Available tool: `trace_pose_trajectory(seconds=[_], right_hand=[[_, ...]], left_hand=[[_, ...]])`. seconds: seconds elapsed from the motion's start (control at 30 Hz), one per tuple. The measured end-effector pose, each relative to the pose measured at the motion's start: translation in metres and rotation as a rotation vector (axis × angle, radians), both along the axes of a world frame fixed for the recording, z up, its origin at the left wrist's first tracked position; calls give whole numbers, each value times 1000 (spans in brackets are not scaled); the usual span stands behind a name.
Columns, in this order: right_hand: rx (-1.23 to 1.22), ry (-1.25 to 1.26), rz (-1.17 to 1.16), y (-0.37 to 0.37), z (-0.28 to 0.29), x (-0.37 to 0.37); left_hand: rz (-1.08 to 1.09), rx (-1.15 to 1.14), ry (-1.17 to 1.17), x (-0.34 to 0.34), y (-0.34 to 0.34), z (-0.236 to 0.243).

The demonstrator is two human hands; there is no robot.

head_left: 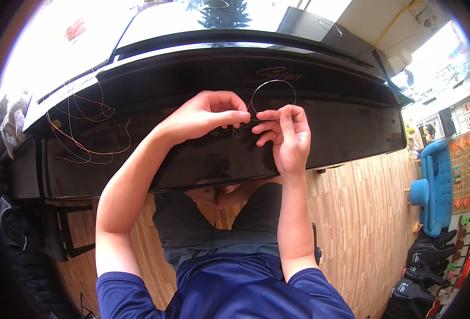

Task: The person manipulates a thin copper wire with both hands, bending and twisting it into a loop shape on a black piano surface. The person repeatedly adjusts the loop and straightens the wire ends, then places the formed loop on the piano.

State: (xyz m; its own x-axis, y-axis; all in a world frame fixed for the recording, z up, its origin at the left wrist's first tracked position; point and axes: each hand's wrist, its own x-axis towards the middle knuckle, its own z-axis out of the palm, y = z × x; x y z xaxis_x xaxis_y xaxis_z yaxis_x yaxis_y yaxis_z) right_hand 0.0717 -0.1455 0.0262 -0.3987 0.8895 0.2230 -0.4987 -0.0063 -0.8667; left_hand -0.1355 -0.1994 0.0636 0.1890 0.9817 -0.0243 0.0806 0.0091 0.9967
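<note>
Above a glossy black piano lid (352, 125), a thin silvery wire (273, 81) is bent into a round loop between my two hands. My left hand (213, 112) pinches the wire with thumb and forefinger at the loop's left side. At the lower right of the loop, my right hand (290, 133) holds it between thumb and forefinger, other fingers loosely bent. A short tangled wire end hangs below my left fingertips. Further left on the piano, several loose coppery and dark wires (78, 143) lie in wide curls.
Another thin wire coil (330, 27) lies on the piano's shiny top at the back right. A grey cloth-like thing (18, 122) sits at the far left. Beyond the wooden floor (357, 212) stand a blue sofa (438, 186) and several black bags (423, 260).
</note>
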Motion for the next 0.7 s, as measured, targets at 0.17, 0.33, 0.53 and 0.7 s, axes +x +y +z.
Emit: trace_pose_trajectory(seconds=[0.17,0.33,0.53,0.7], right_hand=[[84,-120,9,-3,-1,-2],[69,-127,-12,-2,0,-1],[54,-120,16,-1,-1,0],[78,-98,18,2,-4,0]], left_hand=[[6,-22,13,1,0,4],[-46,-55,-130,-3,0,2],[-94,-148,-276,-5,0,-2],[-97,-141,-183,-6,2,-2]])
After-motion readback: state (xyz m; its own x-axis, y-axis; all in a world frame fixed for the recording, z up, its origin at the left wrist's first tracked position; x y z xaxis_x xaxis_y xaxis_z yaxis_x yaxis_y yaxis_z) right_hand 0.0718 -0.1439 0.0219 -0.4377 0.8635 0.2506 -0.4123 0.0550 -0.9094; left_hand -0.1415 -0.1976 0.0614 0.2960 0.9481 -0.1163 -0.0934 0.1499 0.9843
